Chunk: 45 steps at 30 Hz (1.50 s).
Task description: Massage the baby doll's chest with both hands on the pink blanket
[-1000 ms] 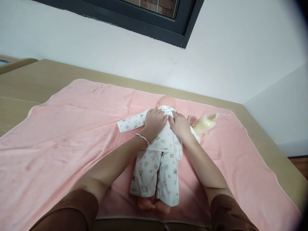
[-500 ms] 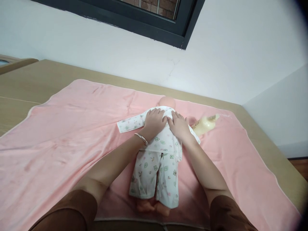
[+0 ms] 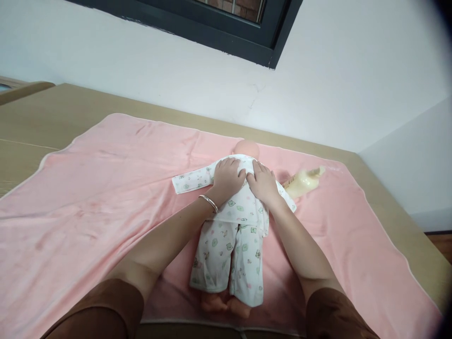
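Note:
A baby doll [image 3: 233, 235] in white printed pyjamas lies lengthwise on a pink blanket [image 3: 88, 197], head [image 3: 246, 149] away from me, bare feet toward me. My left hand [image 3: 228, 176], with a silver bracelet on its wrist, rests flat on the doll's upper body near the left shoulder, fingers stretched over the cloth. My right hand [image 3: 262, 181] lies flat beside it on the right shoulder, fingers also spread. The doll's left sleeve [image 3: 192, 180] sticks out empty to the left. Its bare right arm [image 3: 304, 181] points out to the right.
The blanket covers a light wooden table [image 3: 42, 113] that runs up to a white wall [image 3: 176, 70]. A dark window frame [image 3: 219, 28] sits above. The table's right edge [image 3: 406, 212] drops off near a wall corner.
Both hands stay pressed on the doll's upper body. The view has shifted slightly; otherwise nothing has visibly moved.

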Available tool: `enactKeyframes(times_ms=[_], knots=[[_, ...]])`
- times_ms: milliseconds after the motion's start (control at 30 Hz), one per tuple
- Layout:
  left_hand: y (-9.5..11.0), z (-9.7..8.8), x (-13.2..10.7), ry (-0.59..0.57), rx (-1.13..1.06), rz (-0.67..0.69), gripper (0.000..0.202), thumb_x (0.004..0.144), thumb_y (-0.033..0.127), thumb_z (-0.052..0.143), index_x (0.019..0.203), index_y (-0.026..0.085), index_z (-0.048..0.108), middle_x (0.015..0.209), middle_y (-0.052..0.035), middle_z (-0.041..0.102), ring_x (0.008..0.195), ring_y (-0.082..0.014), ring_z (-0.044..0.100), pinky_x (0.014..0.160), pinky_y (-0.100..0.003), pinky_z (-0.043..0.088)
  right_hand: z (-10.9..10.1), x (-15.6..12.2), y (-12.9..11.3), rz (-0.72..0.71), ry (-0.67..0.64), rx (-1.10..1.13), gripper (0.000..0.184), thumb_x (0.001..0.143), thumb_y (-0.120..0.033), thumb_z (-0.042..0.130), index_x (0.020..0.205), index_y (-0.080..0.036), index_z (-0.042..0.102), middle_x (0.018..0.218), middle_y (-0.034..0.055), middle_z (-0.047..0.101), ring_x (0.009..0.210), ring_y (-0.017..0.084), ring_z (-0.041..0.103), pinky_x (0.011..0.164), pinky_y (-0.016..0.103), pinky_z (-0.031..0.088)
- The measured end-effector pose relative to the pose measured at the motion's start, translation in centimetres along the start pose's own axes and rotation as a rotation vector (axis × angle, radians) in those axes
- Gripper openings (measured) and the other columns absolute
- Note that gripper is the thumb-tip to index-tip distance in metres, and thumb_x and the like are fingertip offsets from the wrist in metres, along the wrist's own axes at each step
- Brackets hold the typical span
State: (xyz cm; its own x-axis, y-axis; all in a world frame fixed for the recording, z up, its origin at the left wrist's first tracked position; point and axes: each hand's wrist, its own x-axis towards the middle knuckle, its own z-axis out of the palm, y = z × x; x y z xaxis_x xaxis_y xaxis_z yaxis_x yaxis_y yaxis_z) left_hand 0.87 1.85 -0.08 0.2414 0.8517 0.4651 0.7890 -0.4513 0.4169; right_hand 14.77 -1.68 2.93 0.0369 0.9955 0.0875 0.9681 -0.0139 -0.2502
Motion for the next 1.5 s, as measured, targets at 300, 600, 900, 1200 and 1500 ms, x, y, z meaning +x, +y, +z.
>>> enactKeyframes(times_ms=[300, 600, 900, 1200, 1500], knots=[[0.2, -0.2, -0.1, 0.005, -0.053, -0.024, 0.031, 0.093, 0.028, 0.05, 0.116, 0.016, 0.066, 0.126, -0.0122, 0.07, 0.121, -0.0286, 0.061, 0.11, -0.043, 0.042, -0.3, 0.2, 0.6, -0.013, 0.049, 0.099, 0.056, 0.094, -0.042, 0.04, 0.143, -0.017, 0.051, 0.143, 0.013, 0.06, 0.132, 0.034, 0.052, 0.112, 0.049, 0.037], [0.0, -0.2, 0.1, -0.001, -0.112, -0.031, 0.032, 0.098, 0.029, 0.044, 0.119, 0.018, 0.065, 0.128, -0.0101, 0.07, 0.123, -0.026, 0.06, 0.112, -0.041, 0.041, -0.3, 0.7, 1.3, 0.026, 0.03, 0.121, 0.055, 0.096, -0.05, 0.04, 0.139, -0.019, 0.056, 0.143, 0.0112, 0.061, 0.136, 0.032, 0.049, 0.115, 0.051, 0.034], [-0.4, 0.3, -0.2, 0.045, -0.149, -0.019, 0.045, 0.105, 0.032, 0.028, 0.129, 0.014, 0.061, 0.131, -0.012, 0.068, 0.125, -0.0252, 0.059, 0.111, -0.042, 0.04, -0.6, -1.8, -1.6, -0.114, 0.108, -0.067, 0.064, 0.1, -0.036, 0.032, 0.158, -0.01, 0.028, 0.164, 0.0158, 0.034, 0.152, 0.033, 0.028, 0.124, 0.059, 0.015], [-1.0, 0.9, -0.3, 0.095, -0.218, -0.013, 0.052, 0.107, 0.038, 0.02, 0.128, 0.014, 0.061, 0.13, -0.0133, 0.069, 0.125, -0.0248, 0.06, 0.112, -0.042, 0.039, 1.3, -2.4, -2.1, -0.187, 0.248, 0.017, 0.053, 0.097, -0.028, 0.038, 0.148, -0.014, 0.049, 0.164, 0.0142, 0.036, 0.154, 0.031, 0.025, 0.125, 0.058, 0.016], [-0.6, 0.4, -0.4, 0.082, -0.245, 0.01, 0.054, 0.106, 0.042, 0.02, 0.126, 0.014, 0.063, 0.127, -0.0142, 0.069, 0.121, -0.0279, 0.06, 0.11, -0.046, 0.04, 0.3, -1.5, -1.3, -0.272, 0.035, 0.014, 0.055, 0.1, -0.029, 0.033, 0.153, -0.016, 0.042, 0.167, 0.0143, 0.028, 0.155, 0.035, 0.022, 0.122, 0.065, 0.018]])
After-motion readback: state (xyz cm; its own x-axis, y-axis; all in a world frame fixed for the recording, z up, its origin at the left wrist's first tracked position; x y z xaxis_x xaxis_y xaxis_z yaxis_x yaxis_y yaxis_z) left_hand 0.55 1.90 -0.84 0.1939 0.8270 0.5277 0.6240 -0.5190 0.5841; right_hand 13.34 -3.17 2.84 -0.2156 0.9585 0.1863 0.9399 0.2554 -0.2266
